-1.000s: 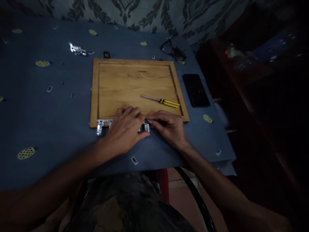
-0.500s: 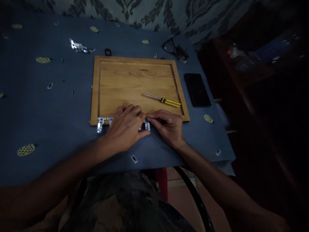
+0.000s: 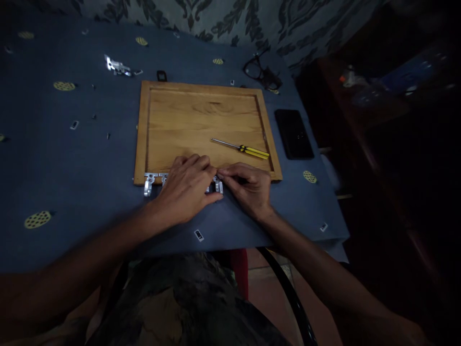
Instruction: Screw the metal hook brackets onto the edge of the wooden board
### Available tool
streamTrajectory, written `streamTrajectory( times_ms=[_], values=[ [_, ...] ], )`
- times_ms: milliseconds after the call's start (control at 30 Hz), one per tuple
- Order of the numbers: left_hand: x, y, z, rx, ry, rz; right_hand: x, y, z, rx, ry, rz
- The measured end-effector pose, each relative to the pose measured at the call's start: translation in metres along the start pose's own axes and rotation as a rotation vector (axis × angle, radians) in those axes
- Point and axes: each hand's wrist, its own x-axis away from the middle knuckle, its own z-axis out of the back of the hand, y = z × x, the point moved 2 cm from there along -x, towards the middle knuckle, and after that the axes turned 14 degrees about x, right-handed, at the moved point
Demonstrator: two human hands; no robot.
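A wooden cabinet door (image 3: 201, 115) with a raised frame lies flat on the cloth. Metal hinges (image 3: 149, 183) sit along its near edge, their cups hanging over the side. My left hand (image 3: 189, 185) lies across the middle of that edge, fingers bent over the frame and thumb against a hinge (image 3: 218, 185) on the right, holding it. The fingers of my right hand (image 3: 248, 187) are pinched together just above this hinge; whatever is between the tips is too small to make out. A yellow and black screwdriver (image 3: 248, 150) rests on the panel above my right hand.
Several small screws (image 3: 108, 136) lie left of the door on the blue tablecloth (image 3: 82, 192). Behind it are another hinge (image 3: 118, 66), a small black square piece (image 3: 162, 76) and glasses (image 3: 262, 74). A phone (image 3: 294, 134) lies near the table's right edge.
Both hands keep nearly the same place and hold at the hinges. The view has shifted very slightly; no object has visibly moved.
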Motion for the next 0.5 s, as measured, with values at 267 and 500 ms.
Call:
streamTrajectory(
  times_ms=[267,500],
  values=[
    [0.0005,0.0004,-0.0006,0.019,0.021,-0.006,0.0016,-0.0045,0.0024,0.034,-0.011,0.068],
    [0.0015,-0.0014,-0.0036,0.027,0.064,-0.032,0.0023,-0.007,0.0061,0.06,-0.057,0.08]
  ],
)
